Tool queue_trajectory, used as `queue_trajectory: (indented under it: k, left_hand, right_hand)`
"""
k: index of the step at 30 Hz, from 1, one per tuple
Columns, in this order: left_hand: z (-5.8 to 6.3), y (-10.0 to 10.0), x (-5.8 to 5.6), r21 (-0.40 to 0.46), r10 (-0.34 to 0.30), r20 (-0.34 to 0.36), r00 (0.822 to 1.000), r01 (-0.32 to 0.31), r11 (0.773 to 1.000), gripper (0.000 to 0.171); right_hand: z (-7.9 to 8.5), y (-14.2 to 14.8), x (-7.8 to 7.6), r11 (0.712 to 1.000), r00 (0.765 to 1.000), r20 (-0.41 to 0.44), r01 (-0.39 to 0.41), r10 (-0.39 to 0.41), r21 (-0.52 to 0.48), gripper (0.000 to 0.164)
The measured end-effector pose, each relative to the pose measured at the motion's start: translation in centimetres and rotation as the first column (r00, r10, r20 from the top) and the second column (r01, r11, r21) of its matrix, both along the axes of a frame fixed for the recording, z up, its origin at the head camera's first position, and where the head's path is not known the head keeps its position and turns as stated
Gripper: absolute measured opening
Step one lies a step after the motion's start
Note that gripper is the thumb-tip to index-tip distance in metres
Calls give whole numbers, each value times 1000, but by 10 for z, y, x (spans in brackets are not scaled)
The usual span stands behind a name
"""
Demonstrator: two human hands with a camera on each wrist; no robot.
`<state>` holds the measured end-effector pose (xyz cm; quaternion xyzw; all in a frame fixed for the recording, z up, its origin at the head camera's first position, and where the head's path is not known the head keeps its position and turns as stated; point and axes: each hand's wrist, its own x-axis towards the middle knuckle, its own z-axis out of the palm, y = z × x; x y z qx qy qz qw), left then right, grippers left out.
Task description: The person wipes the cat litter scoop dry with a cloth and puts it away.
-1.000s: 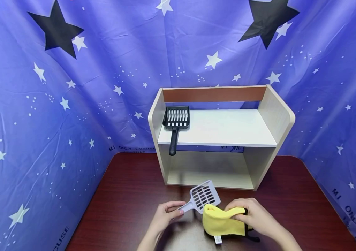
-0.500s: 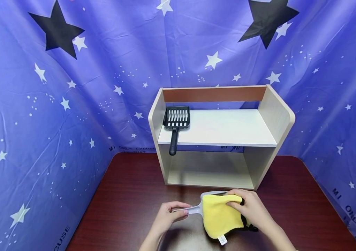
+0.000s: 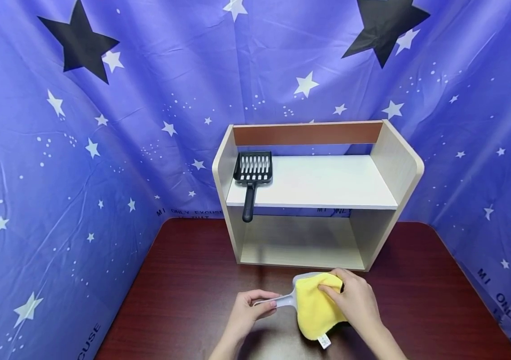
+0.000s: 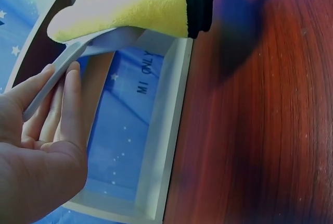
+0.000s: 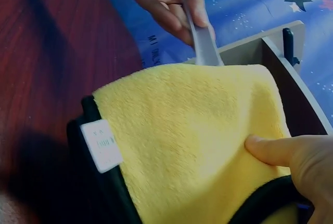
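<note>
My left hand (image 3: 251, 309) pinches the handle of a light grey litter scoop (image 3: 286, 300) between thumb and fingers, above the table. A yellow cloth (image 3: 317, 306) with black edging and a white tag covers most of the scoop's slotted head. My right hand (image 3: 356, 300) grips the cloth around the head, its thumb pressing on the yellow face; its other fingers are mostly hidden. The left wrist view has the cloth (image 4: 125, 10) folded over the scoop (image 4: 67, 57). In the right wrist view, the handle (image 5: 206, 47) comes out from behind the cloth (image 5: 182, 125).
A small two-level wooden shelf (image 3: 311, 182) stands at the back of the dark red table (image 3: 183, 280). On its upper board, at the left, lies a black litter scoop (image 3: 253, 170), handle sticking out over the front edge. A blue star-patterned curtain (image 3: 147, 125) surrounds the table.
The cloth has gone from beside the scoop's head to over it, my right hand moving with it. The scoop has turned so its head points right, and my left hand has shifted slightly right.
</note>
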<state>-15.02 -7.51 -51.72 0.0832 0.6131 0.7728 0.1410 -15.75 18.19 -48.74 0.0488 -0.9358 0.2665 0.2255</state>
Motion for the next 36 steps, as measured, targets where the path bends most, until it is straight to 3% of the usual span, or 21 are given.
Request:
queue_trajectory:
  k: [9, 20, 36]
  left_hand:
    - [4, 11, 5, -45, 26, -45, 999, -28, 999, 29]
    - [5, 9, 8, -67, 44, -91, 995, -50, 997, 29]
    - [0, -1, 5, -79, 65, -124, 990, -75, 994, 30]
  right_hand:
    - [-9, -9, 1, 997, 993, -89, 73, -74, -12, 29]
    - [-11, -6, -2, 995, 983, -161, 88, -93, -37, 27]
    - [-10, 2, -3, 994, 983, -152, 95, -103, -58, 29]
